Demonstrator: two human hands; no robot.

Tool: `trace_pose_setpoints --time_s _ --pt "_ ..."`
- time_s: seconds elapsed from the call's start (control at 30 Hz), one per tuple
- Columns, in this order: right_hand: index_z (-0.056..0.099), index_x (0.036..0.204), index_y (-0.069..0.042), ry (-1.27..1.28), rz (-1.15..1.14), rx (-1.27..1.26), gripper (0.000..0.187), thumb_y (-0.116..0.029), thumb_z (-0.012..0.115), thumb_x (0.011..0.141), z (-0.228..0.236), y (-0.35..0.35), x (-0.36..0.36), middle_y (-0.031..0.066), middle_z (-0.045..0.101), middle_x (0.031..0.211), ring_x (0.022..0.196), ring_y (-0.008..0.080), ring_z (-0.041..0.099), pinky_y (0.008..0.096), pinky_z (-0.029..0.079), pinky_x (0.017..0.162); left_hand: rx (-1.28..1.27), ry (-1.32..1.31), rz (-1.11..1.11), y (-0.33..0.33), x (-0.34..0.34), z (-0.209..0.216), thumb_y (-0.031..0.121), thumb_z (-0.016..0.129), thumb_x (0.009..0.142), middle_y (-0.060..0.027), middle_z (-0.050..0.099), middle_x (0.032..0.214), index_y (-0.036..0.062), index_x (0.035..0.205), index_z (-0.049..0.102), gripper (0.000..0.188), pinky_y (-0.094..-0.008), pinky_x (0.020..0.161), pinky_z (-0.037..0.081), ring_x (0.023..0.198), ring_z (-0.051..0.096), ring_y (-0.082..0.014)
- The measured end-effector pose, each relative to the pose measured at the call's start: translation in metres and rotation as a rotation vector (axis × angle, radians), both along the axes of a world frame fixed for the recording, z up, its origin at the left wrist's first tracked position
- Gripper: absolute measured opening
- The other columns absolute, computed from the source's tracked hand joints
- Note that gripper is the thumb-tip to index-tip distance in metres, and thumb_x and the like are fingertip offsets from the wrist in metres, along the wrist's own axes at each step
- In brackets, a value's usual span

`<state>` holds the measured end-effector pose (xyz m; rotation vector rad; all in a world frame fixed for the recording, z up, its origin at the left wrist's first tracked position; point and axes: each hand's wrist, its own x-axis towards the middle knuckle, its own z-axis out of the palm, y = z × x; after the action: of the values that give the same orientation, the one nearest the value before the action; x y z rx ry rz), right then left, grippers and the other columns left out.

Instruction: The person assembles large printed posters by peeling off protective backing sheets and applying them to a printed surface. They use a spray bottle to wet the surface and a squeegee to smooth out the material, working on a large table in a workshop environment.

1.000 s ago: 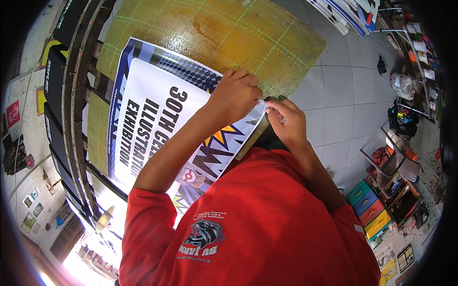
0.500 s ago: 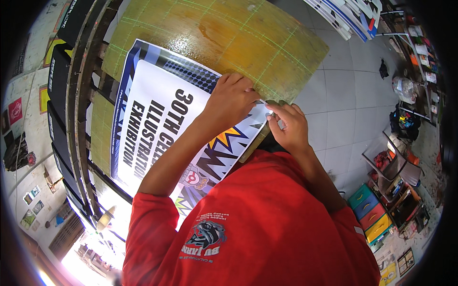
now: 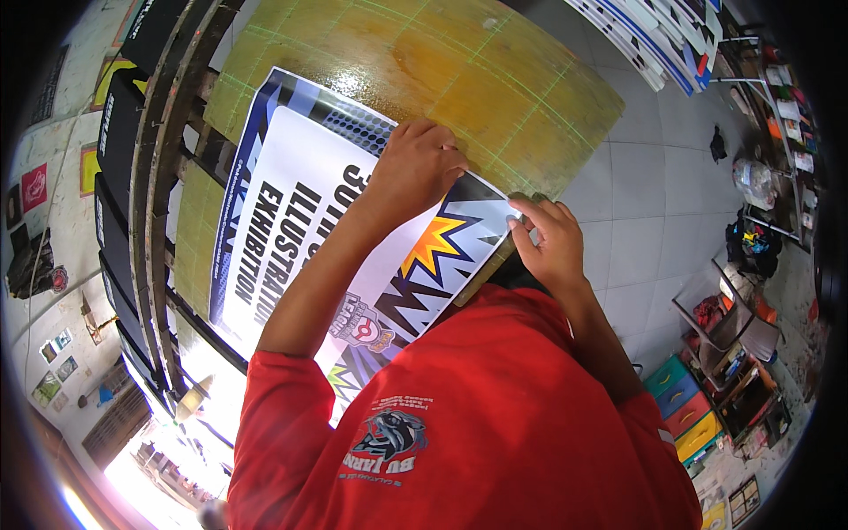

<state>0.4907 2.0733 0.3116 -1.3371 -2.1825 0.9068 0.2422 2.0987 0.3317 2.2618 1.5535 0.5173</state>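
A printed poster [image 3: 296, 150] with a white panel, large black lettering and a blue-grey zigzag border lies on a yellowish board. An orange and yellow starburst [image 3: 435, 246] shows beside my left hand. Across the poster reaches my left arm, and my left hand [image 3: 415, 168] has its fingers curled closed at the far edge. My right hand [image 3: 549, 240] pinches the poster's right corner between thumb and fingers. Between the two hands the border lies spread out and visible. The left forearm hides part of the lettering.
The glossy yellowish board [image 3: 459, 79] carries green grid lines. A dark wooden rack [image 3: 146, 177] stands left, with black panels beside it. Flat printed sheets [image 3: 658, 40] stack at the upper right. On the tiled floor [image 3: 627, 203] at right are a chair [image 3: 738, 318] and coloured drawers [image 3: 680, 397].
My hands have moved apart, the left one going left and the right one slightly right. More of the poster's corner and starburst now shows between them, and the corner looks flatter.
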Motion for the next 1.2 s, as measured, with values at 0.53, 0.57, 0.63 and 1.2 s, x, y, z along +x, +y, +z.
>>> trace_pose_setpoints --time_s 0.53,0.57,0.63,1.2 --pt "0.069 0.103 -0.010 0.041 -0.002 0.017 0.023 -0.014 0.068 0.080 -0.003 0.000 -0.001 0.0052 0.055 0.069 0.065 0.0246 0.052 0.0371 0.043 0.064 -0.049 0.101 0.093 0.015 -0.054 0.005 0.015 0.071 0.078 -0.0025 0.063 0.090 0.0136 0.085 0.074 0.007 -0.0376 0.092 0.043 0.099 0.057 -0.0229" --pt "0.069 0.103 -0.010 0.041 0.002 0.022 0.023 -0.014 0.068 0.080 -0.004 0.000 -0.001 0.0051 0.055 0.069 0.064 0.0245 0.052 0.0371 0.043 0.064 -0.039 0.106 0.097 0.015 -0.057 0.006 0.015 0.072 0.078 -0.0024 0.063 0.090 0.0136 0.085 0.074 0.008 -0.0374 0.092 0.043 0.098 0.057 -0.0227" --pt "0.069 0.103 -0.010 0.039 0.007 0.031 0.023 -0.014 0.068 0.080 -0.005 0.001 0.000 0.0049 0.056 0.069 0.064 0.0242 0.052 0.0371 0.043 0.064 -0.036 0.115 0.101 0.017 -0.062 0.008 0.015 0.072 0.077 -0.0024 0.063 0.089 0.0139 0.085 0.074 0.008 -0.0374 0.091 0.044 0.097 0.057 -0.0225" --pt "0.070 0.101 -0.008 0.047 -0.014 0.001 0.023 -0.012 0.069 0.079 -0.003 0.001 -0.002 0.0033 0.055 0.068 0.060 0.0218 0.049 0.0353 0.041 0.061 0.077 0.188 0.196 0.033 -0.133 0.005 0.010 0.073 0.076 -0.0046 0.063 0.088 0.0124 0.086 0.073 0.010 -0.0379 0.083 0.048 0.091 0.059 -0.0239"
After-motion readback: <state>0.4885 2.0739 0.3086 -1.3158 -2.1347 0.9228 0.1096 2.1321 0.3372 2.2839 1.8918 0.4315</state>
